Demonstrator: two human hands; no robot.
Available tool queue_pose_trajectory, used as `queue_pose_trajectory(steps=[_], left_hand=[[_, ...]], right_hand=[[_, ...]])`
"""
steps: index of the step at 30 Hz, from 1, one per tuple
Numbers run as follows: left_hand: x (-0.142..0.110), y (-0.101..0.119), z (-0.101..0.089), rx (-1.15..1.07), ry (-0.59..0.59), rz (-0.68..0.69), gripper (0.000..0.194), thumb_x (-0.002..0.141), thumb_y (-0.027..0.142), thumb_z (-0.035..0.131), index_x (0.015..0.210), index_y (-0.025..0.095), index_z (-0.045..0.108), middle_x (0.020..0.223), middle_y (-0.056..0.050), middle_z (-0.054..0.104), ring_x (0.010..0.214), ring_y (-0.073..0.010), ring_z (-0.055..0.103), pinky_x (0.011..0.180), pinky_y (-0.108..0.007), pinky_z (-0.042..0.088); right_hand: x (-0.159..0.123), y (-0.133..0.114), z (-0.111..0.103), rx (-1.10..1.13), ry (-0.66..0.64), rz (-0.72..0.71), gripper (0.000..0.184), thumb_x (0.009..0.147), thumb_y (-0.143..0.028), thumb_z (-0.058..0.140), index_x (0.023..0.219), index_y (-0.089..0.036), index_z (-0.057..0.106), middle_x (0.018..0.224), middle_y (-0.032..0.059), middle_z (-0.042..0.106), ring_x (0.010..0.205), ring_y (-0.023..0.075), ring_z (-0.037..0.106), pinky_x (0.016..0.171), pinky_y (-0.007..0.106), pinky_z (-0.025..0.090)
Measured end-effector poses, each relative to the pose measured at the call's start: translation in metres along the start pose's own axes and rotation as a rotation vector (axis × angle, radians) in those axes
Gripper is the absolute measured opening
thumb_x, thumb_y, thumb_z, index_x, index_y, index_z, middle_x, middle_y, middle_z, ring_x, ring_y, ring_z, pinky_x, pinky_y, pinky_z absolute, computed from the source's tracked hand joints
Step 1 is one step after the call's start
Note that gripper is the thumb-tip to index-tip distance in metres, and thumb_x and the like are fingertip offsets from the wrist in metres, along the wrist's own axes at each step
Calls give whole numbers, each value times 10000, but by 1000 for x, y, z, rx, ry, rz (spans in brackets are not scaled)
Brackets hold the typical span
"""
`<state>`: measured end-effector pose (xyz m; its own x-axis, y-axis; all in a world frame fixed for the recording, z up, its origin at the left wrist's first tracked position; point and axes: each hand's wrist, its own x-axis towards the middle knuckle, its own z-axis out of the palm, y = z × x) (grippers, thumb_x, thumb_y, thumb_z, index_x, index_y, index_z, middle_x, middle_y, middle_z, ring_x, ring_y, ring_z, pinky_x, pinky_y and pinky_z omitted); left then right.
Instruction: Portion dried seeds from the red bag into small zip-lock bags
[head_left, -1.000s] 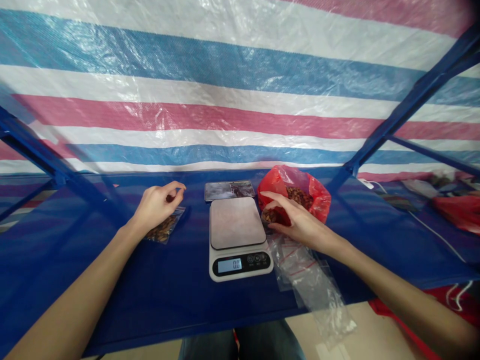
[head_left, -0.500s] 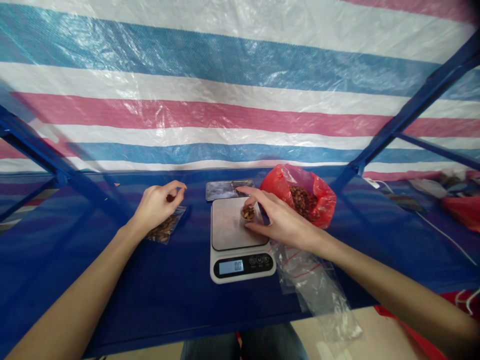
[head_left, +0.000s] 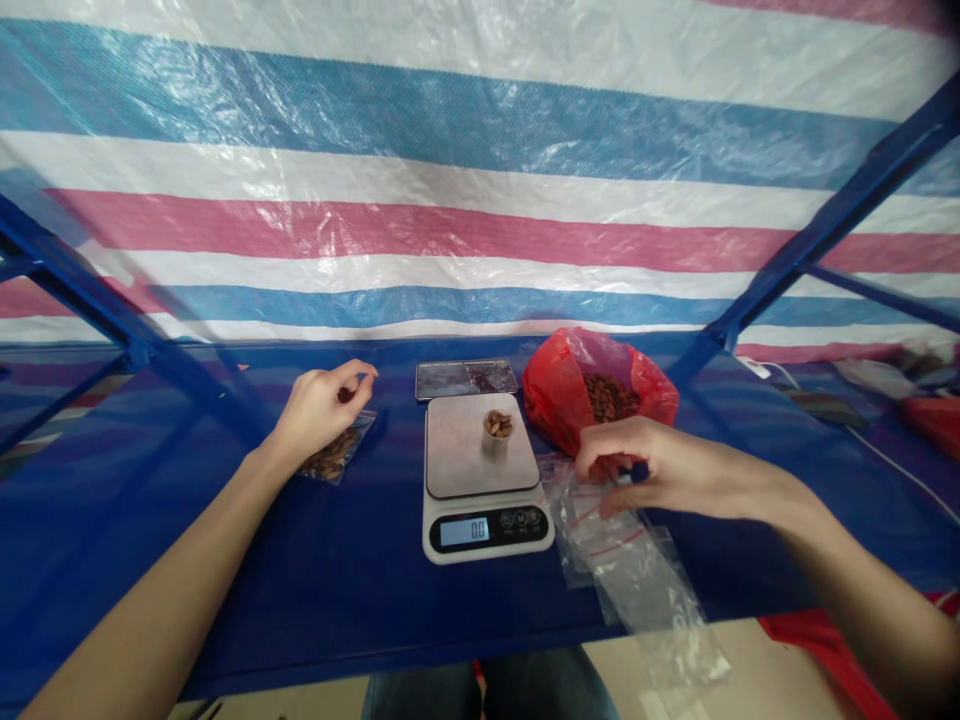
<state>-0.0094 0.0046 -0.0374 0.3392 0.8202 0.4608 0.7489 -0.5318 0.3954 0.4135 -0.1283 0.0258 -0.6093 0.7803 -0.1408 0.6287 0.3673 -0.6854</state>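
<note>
A white digital scale [head_left: 484, 470] stands mid-table, and a small cup of brown nuts [head_left: 497, 427] sits on its plate. My left hand [head_left: 324, 410] rests curled on a small clear bag of nuts [head_left: 335, 455], thumb and forefinger pinched on something small that I cannot make out. My right hand [head_left: 660, 468] hovers over a pile of empty clear zip bags [head_left: 637, 575], fingers curled downward and touching the top of the pile. A red plastic bag of nuts [head_left: 596, 390] lies open just behind that hand.
A phone [head_left: 466, 379] lies flat behind the scale. The blue table [head_left: 225, 560] has blue frame posts at both sides and a striped tarp behind. A white cable [head_left: 862, 440] and red items lie at the far right.
My right hand brought the small cup of nuts from the red bag onto the scale plate, let it go, then drew back to the pile of clear bags. My left hand stayed put.
</note>
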Motion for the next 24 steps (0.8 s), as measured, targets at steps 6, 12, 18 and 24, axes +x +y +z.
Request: queue_pose_trajectory(steps=[6,12,18,24], left_hand=[[-1,0,-1,9,-5,-3,318,979,431,532,1015,189,736,556,62,547,507,-117,512,593,-238,398],[-1,-1,0,14,4,27,321,992,432,533,1023,193,745,563,66,530,503,-106,488,602,-234,398],[-1,3,-2,38,13,22,325,984,429,525,1019,194,747,560,62,532,503,-110,499,611,-238,409],[-1,3,-3,47,0,6,327,985,430,522,1032,199,749,577,57,580,516,-110,517,624,-240,413]], right_hand=[[-4,5,28,-231,9,-44,221,833,-41,713,904,-248,687,983,9,696,843,191,667,670,281,475],[20,3,7,-264,-58,-13,267,812,61,625,744,-197,623,813,-8,656,723,148,609,639,262,399],[32,1,-8,-86,-61,-81,160,954,-161,702,796,-190,704,824,7,703,726,147,655,659,263,463],[26,15,-1,-65,71,-116,208,1027,-289,649,887,-199,774,884,49,716,783,164,692,688,273,506]])
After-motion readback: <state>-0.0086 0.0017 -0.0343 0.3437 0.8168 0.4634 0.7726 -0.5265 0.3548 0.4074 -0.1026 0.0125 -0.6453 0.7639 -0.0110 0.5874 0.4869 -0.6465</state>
